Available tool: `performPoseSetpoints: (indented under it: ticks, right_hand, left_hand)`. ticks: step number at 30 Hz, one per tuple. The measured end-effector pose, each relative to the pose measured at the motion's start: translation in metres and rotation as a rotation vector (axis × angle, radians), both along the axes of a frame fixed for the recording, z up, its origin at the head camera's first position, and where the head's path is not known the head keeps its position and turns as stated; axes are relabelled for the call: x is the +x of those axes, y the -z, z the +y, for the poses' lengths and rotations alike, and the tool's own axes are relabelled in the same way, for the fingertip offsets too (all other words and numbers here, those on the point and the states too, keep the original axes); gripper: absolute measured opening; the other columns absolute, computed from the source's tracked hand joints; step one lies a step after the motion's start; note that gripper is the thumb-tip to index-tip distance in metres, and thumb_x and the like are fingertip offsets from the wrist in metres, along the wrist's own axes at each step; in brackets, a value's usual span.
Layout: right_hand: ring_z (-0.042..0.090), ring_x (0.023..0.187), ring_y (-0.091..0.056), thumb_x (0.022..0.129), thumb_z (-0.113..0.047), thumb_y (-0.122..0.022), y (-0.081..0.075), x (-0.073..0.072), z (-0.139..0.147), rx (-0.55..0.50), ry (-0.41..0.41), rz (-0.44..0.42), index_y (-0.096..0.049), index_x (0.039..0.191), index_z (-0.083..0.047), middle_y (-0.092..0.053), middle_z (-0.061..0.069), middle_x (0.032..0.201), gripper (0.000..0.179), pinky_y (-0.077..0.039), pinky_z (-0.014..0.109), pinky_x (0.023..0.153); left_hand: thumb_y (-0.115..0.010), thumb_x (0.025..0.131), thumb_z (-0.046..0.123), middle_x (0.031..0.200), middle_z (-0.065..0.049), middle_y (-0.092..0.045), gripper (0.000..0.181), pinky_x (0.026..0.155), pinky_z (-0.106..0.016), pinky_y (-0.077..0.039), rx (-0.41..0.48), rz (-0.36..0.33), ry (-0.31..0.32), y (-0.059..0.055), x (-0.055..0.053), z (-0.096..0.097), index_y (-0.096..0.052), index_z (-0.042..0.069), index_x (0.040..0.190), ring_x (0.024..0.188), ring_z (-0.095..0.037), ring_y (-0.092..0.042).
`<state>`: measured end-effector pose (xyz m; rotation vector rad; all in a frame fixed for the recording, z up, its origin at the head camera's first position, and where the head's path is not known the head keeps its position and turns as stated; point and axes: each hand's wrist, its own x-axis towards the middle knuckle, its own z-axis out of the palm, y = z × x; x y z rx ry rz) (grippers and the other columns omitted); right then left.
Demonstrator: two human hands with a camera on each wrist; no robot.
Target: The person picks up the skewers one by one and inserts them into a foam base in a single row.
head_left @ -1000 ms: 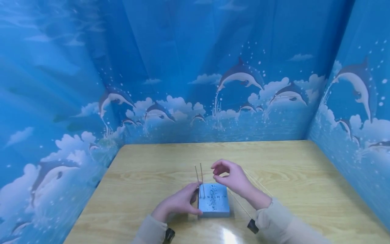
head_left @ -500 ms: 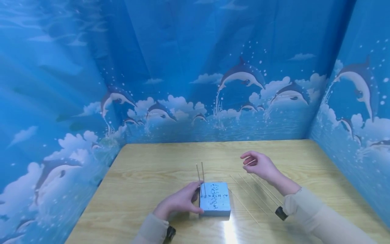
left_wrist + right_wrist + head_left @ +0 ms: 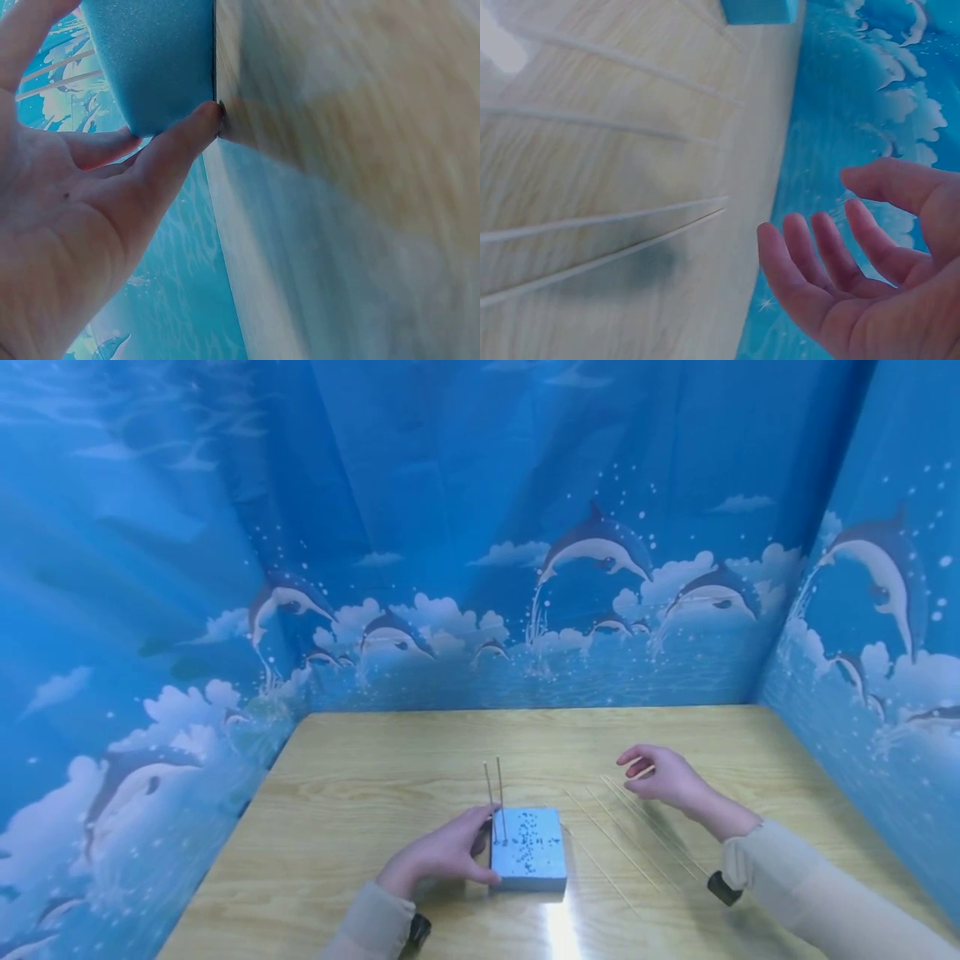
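Right hand farther from blue block

The head view is moderately bright and generally clear, with a cool blue cast. A white glare patch near the lower edge of the table indicates light from above; the curtain darkens along its folds and in the far right corner. Soft shadows lie beside the block and beneath the right sleeve. The left wrist view is dimmer: the block is shaded, and the table is blurred with broad bluish patches. In the right wrist view, glare whitens the upper left corner, the sticks appear soft, and the fingers are sharper.
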<state>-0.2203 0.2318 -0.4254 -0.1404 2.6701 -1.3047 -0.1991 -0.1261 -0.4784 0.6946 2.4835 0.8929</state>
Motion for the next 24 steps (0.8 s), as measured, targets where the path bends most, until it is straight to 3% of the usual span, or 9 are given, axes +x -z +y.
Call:
performPoseSetpoints:
  ticks: [9,17,24]
  right_hand:
    - [0.019,0.072,-0.060,0.084,-0.001,-0.067,0.010,-0.002,0.017,0.014,0.026,-0.097,-0.056,0.123,0.008,-0.062,0.016,0.096,0.042,-0.060,0.038,0.064]
    - [0.024,0.085,-0.062,0.087,0.000,-0.063,0.010,-0.007,0.029,-0.019,0.009,-0.244,-0.050,0.131,0.009,-0.059,0.017,0.101,0.047,-0.063,0.043,0.071]
    - [0.023,0.086,-0.062,0.087,-0.003,-0.064,0.015,-0.010,0.035,-0.042,0.010,-0.322,-0.049,0.132,0.008,-0.060,0.016,0.104,0.049,-0.061,0.040,0.070]
  left_hand:
    - [-0.087,0.068,0.038,0.158,-0.012,-0.036,0.109,0.119,-0.046,-0.036,-0.001,-0.005,-0.003,-0.003,0.001,0.001,-0.027,0.010,0.155,0.143,-0.028,-0.039]
    - [-0.087,0.068,0.038,0.157,-0.012,-0.036,0.109,0.119,-0.045,-0.035,0.004,0.000,-0.002,-0.003,0.002,0.001,-0.028,0.009,0.155,0.143,-0.028,-0.038]
    - [-0.087,0.068,0.040,0.158,-0.011,-0.036,0.110,0.120,-0.045,-0.034,0.013,0.006,-0.001,-0.002,0.002,0.000,-0.027,0.010,0.155,0.144,-0.027,-0.037]
